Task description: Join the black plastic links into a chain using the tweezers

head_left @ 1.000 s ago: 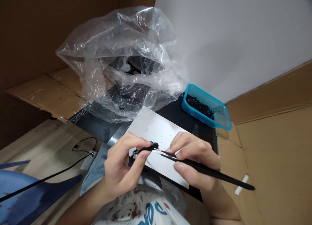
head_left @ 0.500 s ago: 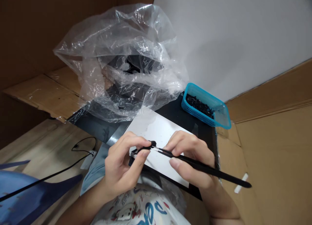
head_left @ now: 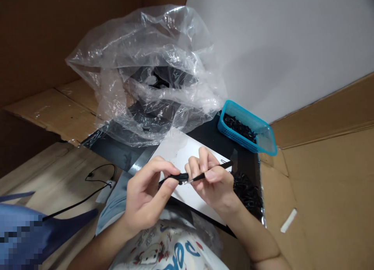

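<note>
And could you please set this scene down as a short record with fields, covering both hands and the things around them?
Left hand: pinches a small black part between thumb and fingers
Right hand: holds black tweezers
Tips: at the part's right end; whether they grip it is unclear
Beneath: white sheet
Forward right: blue plastic basket containing small black pieces
Right of right hand: heap of black pieces
Ahead: clear plastic bag

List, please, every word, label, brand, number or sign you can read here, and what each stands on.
Shirt, large blue letters: partly cut off at the picture's edge, not surely readable.
Shirt, small writing: too small and blurred to read.
Tweezers, basket: no text visible.
</note>
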